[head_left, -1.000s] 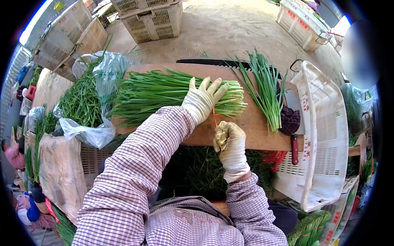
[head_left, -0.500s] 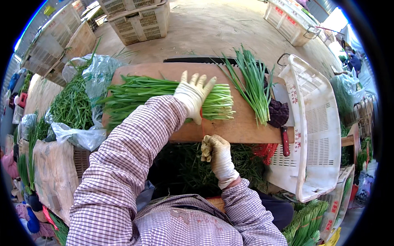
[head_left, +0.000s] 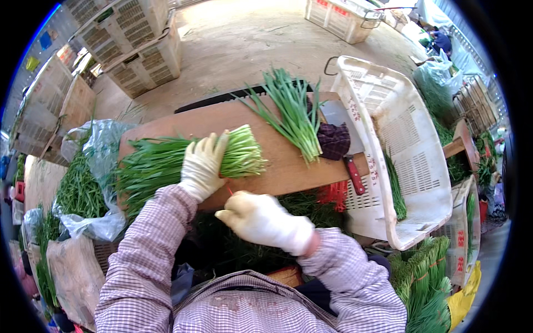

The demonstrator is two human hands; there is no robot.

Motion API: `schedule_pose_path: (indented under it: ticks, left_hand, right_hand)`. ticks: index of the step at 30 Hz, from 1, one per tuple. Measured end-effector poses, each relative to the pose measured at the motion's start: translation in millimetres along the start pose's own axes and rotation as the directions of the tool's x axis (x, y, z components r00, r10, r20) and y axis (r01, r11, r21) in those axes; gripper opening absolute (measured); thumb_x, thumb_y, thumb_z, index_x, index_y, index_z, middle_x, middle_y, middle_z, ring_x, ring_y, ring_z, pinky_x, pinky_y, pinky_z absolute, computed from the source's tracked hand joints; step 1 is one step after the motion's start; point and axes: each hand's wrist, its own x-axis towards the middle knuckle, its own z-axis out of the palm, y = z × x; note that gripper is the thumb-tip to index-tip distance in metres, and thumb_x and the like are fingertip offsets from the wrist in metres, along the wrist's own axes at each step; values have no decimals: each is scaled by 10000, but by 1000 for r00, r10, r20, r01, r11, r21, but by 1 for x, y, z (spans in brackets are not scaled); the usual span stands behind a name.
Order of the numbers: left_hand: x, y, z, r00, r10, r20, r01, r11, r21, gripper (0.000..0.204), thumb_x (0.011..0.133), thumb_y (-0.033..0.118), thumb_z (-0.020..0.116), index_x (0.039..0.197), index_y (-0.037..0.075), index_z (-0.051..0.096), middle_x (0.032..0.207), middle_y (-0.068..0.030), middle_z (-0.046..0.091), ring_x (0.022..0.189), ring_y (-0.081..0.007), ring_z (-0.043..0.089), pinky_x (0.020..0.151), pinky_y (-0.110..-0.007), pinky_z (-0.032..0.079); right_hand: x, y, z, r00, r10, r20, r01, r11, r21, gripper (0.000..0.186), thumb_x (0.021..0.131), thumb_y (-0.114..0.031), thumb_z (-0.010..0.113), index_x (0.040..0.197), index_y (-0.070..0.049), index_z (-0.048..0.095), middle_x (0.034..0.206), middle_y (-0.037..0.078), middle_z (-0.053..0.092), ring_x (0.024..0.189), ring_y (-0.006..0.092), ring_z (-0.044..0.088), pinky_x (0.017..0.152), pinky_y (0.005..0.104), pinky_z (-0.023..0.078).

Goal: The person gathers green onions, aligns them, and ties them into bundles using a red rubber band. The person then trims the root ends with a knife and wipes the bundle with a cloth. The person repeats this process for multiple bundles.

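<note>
On the wooden board point(head_left: 280, 166) lies a thick bunch of chives point(head_left: 244, 150), its pale cut ends to the right and green leaves to the left. My left hand point(head_left: 202, 166), in a whitish glove, presses over the bunch near the cut ends, fingers bent across the top. From beneath that hand a thin red string point(head_left: 230, 191) runs to my right hand point(head_left: 264, 216). The right hand is gloved too, closed on the string at the board's near edge and slightly blurred. Farther right, a smaller loose heap of chives point(head_left: 291, 119) rests on the board.
A knife with a red handle point(head_left: 355, 175) lies beside a dark checked cloth point(head_left: 334, 140). Beyond it a white plastic crate point(head_left: 413, 166) leans at the right. A plastic bag of greens point(head_left: 105, 161) stands left; tied bunches point(head_left: 425, 272) sit at lower right.
The whole view has shifted, so the board sits farther left. My right hand has come up closer to the board's edge and the left hand, with less string showing. The left hand stays on the bunch.
</note>
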Motion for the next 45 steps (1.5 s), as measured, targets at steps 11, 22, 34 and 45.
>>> schedule_pose_path:
  ticks: [11, 22, 34, 45]
  left_hand:
    - [-19, -4, -18, 973, -75, 218, 26, 976, 217, 1200, 513, 381, 814, 1430, 33, 122, 1363, -202, 349, 1194, -300, 413, 979, -391, 339]
    - [38, -46, -45, 855, -69, 514, 231, 938, -257, 1168, 580, 459, 813, 1443, 54, 139, 1358, -237, 401, 1273, -315, 389, 1059, -346, 307]
    - [7, -2, -54, 837, 25, 546, 36, 994, -100, 1271, 496, 592, 786, 1428, 22, 137, 1158, -214, 537, 1111, -346, 507, 1012, -411, 317]
    - [-1, 22, -52, 864, -46, 502, 41, 999, 23, 1220, 499, 632, 760, 1393, -3, 225, 1388, -201, 351, 1342, -305, 268, 1075, -521, 194]
  right_hand:
    - [-70, 194, -113, 606, 651, -457, -774, 353, -525, 704, 774, -337, 634, 1323, 10, 362, 1000, 210, 636, 902, 338, 632, 820, 403, 482]
    - [-49, 138, -120, 638, 587, -499, -761, 381, -525, 855, 749, -182, 572, 1425, 38, 97, 828, 169, 656, 741, 313, 652, 697, 402, 502]
    - [-79, 90, -171, 652, 41, -757, -629, 587, -509, 718, 767, -101, 596, 1400, -53, 260, 875, 226, 634, 645, 319, 639, 608, 400, 495]
    - [-81, 13, -122, 730, 426, -534, 1, 781, 625, 246, 894, -258, 597, 832, -22, 566, 556, 43, 551, 385, 112, 498, 353, 219, 408]
